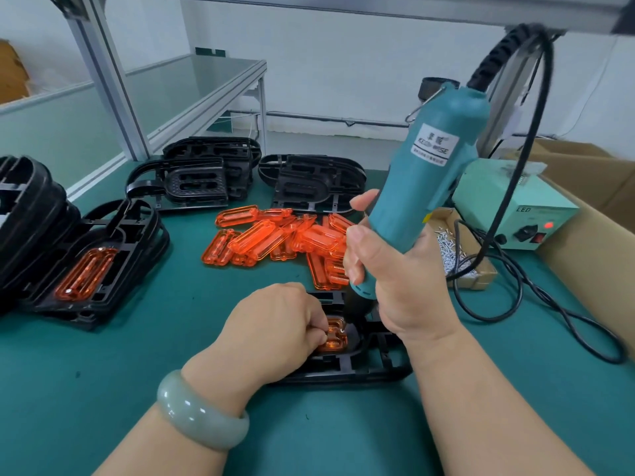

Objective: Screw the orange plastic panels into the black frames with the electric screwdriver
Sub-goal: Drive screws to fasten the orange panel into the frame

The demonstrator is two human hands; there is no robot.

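Note:
My right hand (388, 269) grips the teal electric screwdriver (426, 187), held nearly upright, its black nose down over the orange panel (335, 338). That panel lies in a black frame (360, 369) on the green mat in front of me. My left hand (278, 324) rests on the frame with curled fingertips pinching something small at the panel, apparently a screw; the tip itself is hidden. A heap of loose orange panels (275, 235) lies behind the work.
At left a stack of black frames (99, 269) has an orange panel fitted on top. More black frames (206, 176) stand at the back. A small carton of screws (453, 255), a power unit (515, 207) with a red light and trailing black cables sit at right.

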